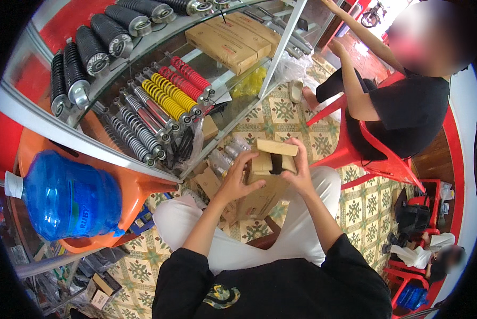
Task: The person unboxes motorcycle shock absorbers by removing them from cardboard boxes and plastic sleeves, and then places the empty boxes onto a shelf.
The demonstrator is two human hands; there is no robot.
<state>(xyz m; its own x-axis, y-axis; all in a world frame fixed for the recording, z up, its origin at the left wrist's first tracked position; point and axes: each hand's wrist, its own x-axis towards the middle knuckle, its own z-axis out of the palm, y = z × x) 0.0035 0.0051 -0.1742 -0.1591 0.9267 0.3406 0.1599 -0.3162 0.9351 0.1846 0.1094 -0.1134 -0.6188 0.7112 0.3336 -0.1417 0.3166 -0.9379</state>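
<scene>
Between my knees is a brown cardboard box (258, 199), its top end open with a flap (277, 147) raised. A black piece (276, 163) shows in the opening; what it is I cannot tell. My left hand (238, 181) curves around the box's left side, fingertips at its upper edge and thumb across the near face. On the right side, my right hand (301, 169) grips the box, its fingers up beside the flap and its thumb lower on the near edge. The inside of the box is mostly hidden.
A glass display case holds coil-spring shock absorbers (170, 95) and flat cartons (234, 40). At left, a blue water jug (75, 195) lies on an orange plastic chair (143, 191). Another person sits on a red plastic chair (366, 155) at right. Wrapped metal parts (232, 149) lie beyond the box.
</scene>
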